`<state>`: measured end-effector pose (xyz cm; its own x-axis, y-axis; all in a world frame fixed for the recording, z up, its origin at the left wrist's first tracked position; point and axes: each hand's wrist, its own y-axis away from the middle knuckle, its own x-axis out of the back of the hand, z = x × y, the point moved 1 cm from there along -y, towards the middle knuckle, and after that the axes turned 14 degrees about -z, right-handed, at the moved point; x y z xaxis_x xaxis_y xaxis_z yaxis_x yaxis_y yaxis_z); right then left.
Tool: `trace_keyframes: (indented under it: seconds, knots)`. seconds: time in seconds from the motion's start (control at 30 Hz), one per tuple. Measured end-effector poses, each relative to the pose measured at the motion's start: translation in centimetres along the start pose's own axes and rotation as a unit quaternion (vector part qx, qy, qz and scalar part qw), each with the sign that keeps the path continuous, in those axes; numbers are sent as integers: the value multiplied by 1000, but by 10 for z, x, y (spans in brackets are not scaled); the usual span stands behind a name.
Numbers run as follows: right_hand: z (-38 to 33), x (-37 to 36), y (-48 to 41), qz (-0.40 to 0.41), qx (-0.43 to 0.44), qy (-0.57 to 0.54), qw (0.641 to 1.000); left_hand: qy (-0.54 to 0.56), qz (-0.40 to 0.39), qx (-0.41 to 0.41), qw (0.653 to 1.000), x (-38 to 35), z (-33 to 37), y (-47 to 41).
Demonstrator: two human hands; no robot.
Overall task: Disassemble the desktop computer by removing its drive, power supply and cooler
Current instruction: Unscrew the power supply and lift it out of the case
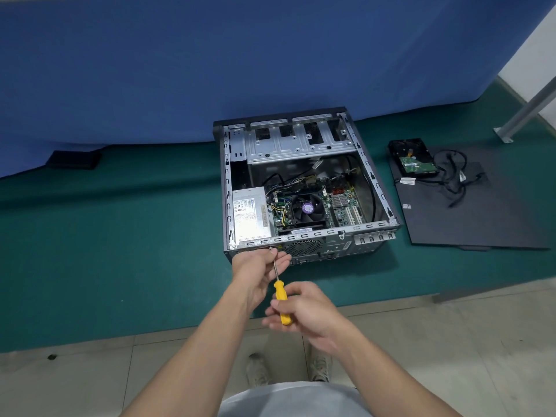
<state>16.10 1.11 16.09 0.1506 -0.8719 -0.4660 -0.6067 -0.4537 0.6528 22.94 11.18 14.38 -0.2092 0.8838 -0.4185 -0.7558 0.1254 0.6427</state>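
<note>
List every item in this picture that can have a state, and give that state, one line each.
computer case, open, side panel off.
side panel, lying flat beside the case.
drive, out, lying on the side panel.
power supply, still in the case.
cooler, still mounted inside.
screwdriver, tip at the case's rear, by the power supply.
right hand, grips the handle.
left hand, holds the shaft.

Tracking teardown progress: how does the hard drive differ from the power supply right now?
The hard drive lies outside the case on the black side panel; the power supply sits inside it, near left corner. The drive is dark with a green board; the supply is silver with a white label. Both are boxy.
</note>
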Motion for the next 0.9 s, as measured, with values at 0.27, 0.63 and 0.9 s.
trace_keyframes:
  seconds: [0.27,0.63,0.9]
  knots:
    - [6,3,-1,-26,6,-94,995,-28,3,-6,1000,-1,0,-3]
    - [11,-1,-5,98,34,129,986,-160,66,-27,984,-4,-3,-6]
    - [10,2,-5,50,24,44,997,-58,28,3,998,0,-2,-4]
